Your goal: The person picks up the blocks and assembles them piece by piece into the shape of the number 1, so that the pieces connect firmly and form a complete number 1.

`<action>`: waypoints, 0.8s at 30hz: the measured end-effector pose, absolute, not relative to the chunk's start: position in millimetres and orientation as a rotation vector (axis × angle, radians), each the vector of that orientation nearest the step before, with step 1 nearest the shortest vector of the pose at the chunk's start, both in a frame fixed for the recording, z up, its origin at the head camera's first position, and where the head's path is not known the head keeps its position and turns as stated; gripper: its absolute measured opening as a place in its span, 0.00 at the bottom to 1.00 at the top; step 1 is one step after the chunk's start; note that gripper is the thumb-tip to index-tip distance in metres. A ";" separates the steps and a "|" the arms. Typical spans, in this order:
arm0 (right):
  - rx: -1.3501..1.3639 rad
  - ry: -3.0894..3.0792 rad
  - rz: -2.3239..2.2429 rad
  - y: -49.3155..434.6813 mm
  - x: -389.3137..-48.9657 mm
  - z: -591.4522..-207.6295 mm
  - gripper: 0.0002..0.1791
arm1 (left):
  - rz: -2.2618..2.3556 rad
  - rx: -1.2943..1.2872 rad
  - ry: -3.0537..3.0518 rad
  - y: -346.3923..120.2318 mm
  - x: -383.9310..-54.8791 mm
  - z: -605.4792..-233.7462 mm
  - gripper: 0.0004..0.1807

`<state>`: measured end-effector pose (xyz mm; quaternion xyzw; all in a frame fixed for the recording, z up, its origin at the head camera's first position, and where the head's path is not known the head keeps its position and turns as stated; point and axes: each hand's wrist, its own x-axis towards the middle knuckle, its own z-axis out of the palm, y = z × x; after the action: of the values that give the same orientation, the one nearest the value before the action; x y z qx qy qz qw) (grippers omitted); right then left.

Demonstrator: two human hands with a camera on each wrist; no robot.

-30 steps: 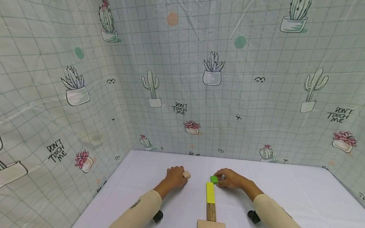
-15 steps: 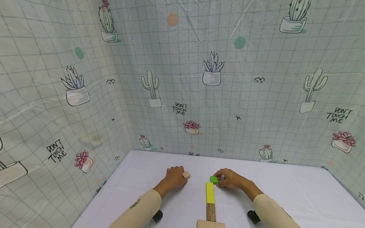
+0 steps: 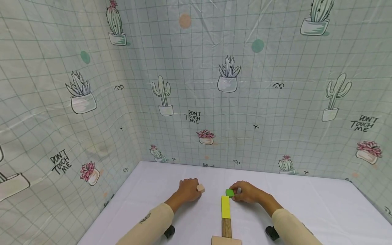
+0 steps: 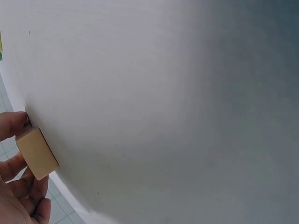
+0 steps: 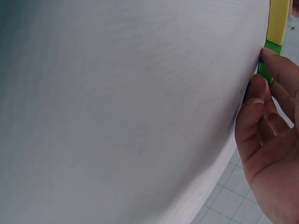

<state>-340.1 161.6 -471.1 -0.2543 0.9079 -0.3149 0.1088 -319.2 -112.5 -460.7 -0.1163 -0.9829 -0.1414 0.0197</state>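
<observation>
My left hand [image 3: 189, 190] pinches a small plain wooden block [image 4: 37, 153] between thumb and fingers, low over the white table. To the right, my right hand [image 3: 247, 192] grips a green block [image 3: 229, 193] by its right side. The green block touches or nearly touches the far end of a yellow block [image 3: 225, 207]. In the right wrist view, the thumb and fingertips close around the green block [image 5: 266, 72], next to the yellow block [image 5: 278, 21]. Nearer me, a dark brown wooden block [image 3: 226, 228] continues the line to a pale wooden block [image 3: 226, 240], cut off by the frame's lower edge.
The white table [image 3: 202, 217] meets a cloth backdrop [image 3: 196, 149] printed with cacti at its back and left. Black devices [image 3: 169, 232] show beneath the forearms, one under each sleeve.
</observation>
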 end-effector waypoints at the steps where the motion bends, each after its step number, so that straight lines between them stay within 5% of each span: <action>1: -0.746 2.670 -0.927 161.8 -339.7 -470.8 0.18 | -0.440 -0.366 -3.053 -112.1 -319.0 -460.3 0.15; 24: -0.738 2.670 -0.910 162.9 -341.9 -473.0 0.18 | -0.416 -0.390 -3.082 -95.1 -320.1 -459.8 0.16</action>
<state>-341.9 162.9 -473.0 -0.2516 0.9099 -0.3100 0.1127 -320.1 -95.1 -459.8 -0.1245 -0.9833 -0.1328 0.0034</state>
